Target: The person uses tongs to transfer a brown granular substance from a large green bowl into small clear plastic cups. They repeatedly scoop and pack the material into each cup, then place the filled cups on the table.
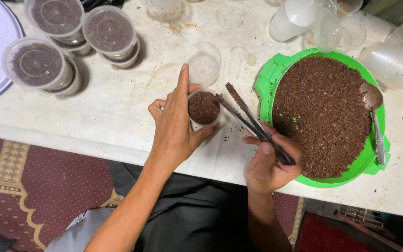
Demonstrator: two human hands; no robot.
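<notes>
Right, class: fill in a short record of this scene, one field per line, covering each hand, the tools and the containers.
Left hand: grips a small cup filled with brown crumbly mix
Right hand: holds dark tongs, tips at the cup's rim
Green tub: full of the same mix, spoon resting in it
Empty cup: just behind the filled one
Lidded filled cups: stacked at far left
Surface: white table

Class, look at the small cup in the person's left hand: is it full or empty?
Full: the small cup in the left hand holds brown crumbly material up to its rim.
</notes>
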